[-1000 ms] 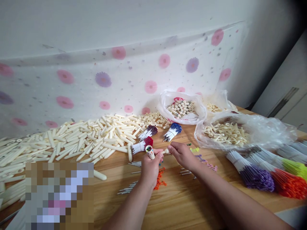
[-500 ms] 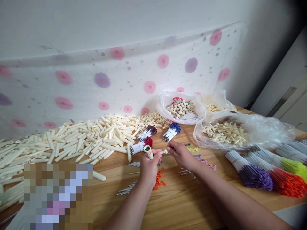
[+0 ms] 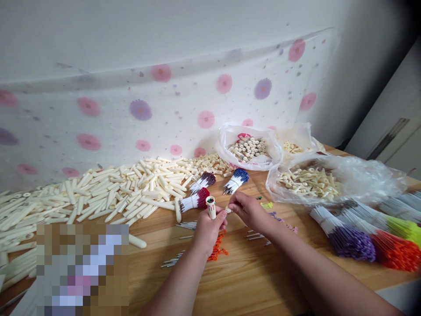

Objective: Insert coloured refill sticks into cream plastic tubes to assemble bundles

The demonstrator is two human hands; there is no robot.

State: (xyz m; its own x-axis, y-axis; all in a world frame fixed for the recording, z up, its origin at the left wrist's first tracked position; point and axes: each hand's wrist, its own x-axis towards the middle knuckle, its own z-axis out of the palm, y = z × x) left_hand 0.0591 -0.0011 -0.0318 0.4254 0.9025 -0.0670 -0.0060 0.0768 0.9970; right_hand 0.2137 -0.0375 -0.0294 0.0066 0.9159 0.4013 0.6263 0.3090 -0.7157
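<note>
My left hand (image 3: 207, 232) is closed around a cream multicolour pen barrel (image 3: 211, 209), tilted so that its open end, ringed with small coloured tips, faces up. Just to its right, my right hand (image 3: 249, 210) pinches a small cream plastic piece (image 3: 227, 210) near my left thumb; whether the left fingers touch it too I cannot tell. Below my hands lie loose orange-tipped pen refills (image 3: 217, 250). Right of them are rows with purple and pink tips (image 3: 279, 219), partly behind my right forearm. A bundle of red-tipped refills (image 3: 197, 199) lies beyond my left hand.
A wide heap of cream pen tubes (image 3: 131, 188) covers the table's left side. Plastic bags of cream parts (image 3: 309, 182) and filled barrels (image 3: 251, 147) stand at the back right. Banded purple (image 3: 351, 239) and orange refill bundles (image 3: 394, 250) lie at the right. Flowered sheeting (image 3: 184, 101) covers the wall.
My left hand has shifted slightly right and turned the barrel more upright. The small cream piece, in my right fingers, now sits closer to the left thumb and is more covered.
</note>
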